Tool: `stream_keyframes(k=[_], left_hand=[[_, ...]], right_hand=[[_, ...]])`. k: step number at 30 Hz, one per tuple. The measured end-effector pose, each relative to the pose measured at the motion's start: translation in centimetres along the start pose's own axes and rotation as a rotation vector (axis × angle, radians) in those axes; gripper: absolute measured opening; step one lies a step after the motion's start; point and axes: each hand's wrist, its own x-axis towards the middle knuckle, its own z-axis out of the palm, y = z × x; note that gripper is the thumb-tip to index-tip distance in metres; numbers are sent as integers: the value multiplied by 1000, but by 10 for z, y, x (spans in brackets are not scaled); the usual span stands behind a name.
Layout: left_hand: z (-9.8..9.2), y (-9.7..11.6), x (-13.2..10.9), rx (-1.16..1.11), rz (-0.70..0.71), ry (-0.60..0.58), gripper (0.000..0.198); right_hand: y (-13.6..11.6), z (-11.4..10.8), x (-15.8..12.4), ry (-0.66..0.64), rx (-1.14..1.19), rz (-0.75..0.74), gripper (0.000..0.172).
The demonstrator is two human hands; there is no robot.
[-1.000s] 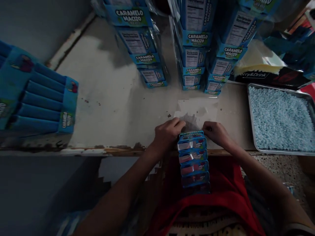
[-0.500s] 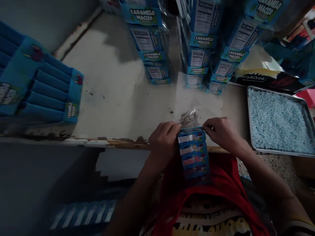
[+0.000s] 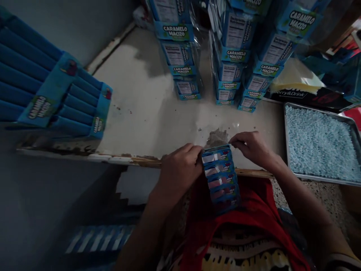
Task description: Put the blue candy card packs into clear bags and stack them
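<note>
A stack of blue candy boxes (image 3: pixel 221 182) in clear wrap leans against the red apron (image 3: pixel 255 197) at the table's front edge. My left hand (image 3: pixel 182 163) is closed at the stack's upper left corner, its fingertips partly hidden. At the upper right corner, my right hand (image 3: pixel 251 147) pinches the edge of the clear plastic bag (image 3: pixel 217 138). The bag's loose end extends past the top box, over the tabletop.
Tall stacks of wrapped blue boxes (image 3: pixel 184 70) stand along the back of the white table (image 3: pixel 146 113). More blue boxes (image 3: pixel 53 86) are piled at left. On the right lies a metal tray (image 3: pixel 286 150) of pale blue candies, beside a black carton (image 3: pixel 293 94).
The view has shifted a little. My left hand has slid slightly down and left along the stack. The bag's loose end now stands up less, and my right hand still pinches near the same corner.
</note>
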Motion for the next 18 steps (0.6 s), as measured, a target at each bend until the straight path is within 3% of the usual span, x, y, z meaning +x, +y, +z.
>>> stream_keyframes(k=[4, 7, 10, 12, 14, 18], left_hand=[[-5, 15, 3, -82, -96, 205, 8], [6, 29, 2, -127, -152, 419, 14], [22, 37, -1, -165, -146, 647, 15], [32, 37, -5, -170, -92, 781, 17], [39, 36, -10, -135, -22, 869, 22], [50, 27, -30, -48, 65, 895, 34]], right_hand=[[-27, 1, -25, 250, -20, -41, 20], [-39, 17, -35, 550, -166, -63, 18], [-30, 36, -43, 774, -370, -260, 15], [-15, 44, -49, 787, -401, -422, 6], [2, 48, -55, 755, -372, -499, 16], [25, 54, -64, 655, -310, -564, 29]])
